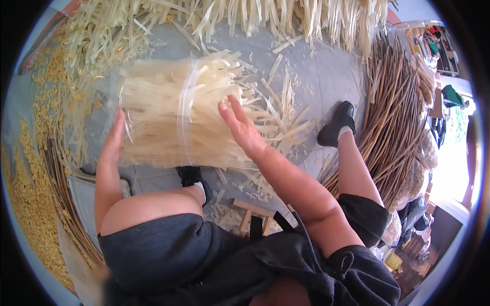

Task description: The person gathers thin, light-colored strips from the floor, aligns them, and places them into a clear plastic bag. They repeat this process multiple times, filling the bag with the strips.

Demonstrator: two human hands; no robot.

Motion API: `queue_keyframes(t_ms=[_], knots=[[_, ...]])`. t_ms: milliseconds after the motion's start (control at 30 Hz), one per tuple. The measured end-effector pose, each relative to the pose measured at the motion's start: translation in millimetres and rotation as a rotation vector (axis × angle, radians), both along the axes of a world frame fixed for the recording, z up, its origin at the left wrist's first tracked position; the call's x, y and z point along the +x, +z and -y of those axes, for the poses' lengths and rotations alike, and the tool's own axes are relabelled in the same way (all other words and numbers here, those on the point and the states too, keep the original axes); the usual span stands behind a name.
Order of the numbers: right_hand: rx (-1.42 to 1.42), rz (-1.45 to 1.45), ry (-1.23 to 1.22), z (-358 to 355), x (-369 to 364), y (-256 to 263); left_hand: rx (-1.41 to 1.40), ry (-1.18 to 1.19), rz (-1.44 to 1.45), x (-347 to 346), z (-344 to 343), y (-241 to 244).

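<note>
A large bundle of pale, thin strips point(153, 111), perhaps wood or plant shavings, lies sideways before me in a clear plastic bag. A whitish band point(186, 111) runs around its middle. The strips' loose ends stick out at the right. My left hand point(113, 135) is flat against or close beside the bundle's left end; its fingers are seen edge-on. At the right end, over the loose strips, is my right hand point(244, 128), fingers extended and apart, holding nothing. Whether either palm touches the bundle is hard to tell.
More pale strips point(252, 15) lie along the far side, with scraps on the grey floor point(333, 72). Long brown sticks point(386, 126) are piled at the right, others point(67, 191) at the left near yellowish pieces point(30, 214). A wooden stool point(249, 210) is below me. My feet flank the scraps.
</note>
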State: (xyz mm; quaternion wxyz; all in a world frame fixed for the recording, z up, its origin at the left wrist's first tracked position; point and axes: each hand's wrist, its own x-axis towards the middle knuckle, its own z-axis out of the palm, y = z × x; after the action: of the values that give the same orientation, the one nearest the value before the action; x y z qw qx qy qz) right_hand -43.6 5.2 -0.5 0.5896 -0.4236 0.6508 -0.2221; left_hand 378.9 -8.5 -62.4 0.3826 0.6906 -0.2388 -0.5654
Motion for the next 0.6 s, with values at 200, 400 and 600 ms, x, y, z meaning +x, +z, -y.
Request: queue_keyframes(t_ms=[200,400,600], knots=[[-0.118,-0.174,-0.221,-1.6,-126.9,-49.2,-0.084,0.044,0.16,13.3,4.0,19.9],[0.327,0.179,-0.468,-44.2,-95.3,-120.2,0.222,0.069,-0.122,25.1,-30.0,-57.0],[0.266,0.403,-0.581,-46.1,-0.4,-78.7,0.168,0.131,-0.466,-17.7,-42.1,-4.4]])
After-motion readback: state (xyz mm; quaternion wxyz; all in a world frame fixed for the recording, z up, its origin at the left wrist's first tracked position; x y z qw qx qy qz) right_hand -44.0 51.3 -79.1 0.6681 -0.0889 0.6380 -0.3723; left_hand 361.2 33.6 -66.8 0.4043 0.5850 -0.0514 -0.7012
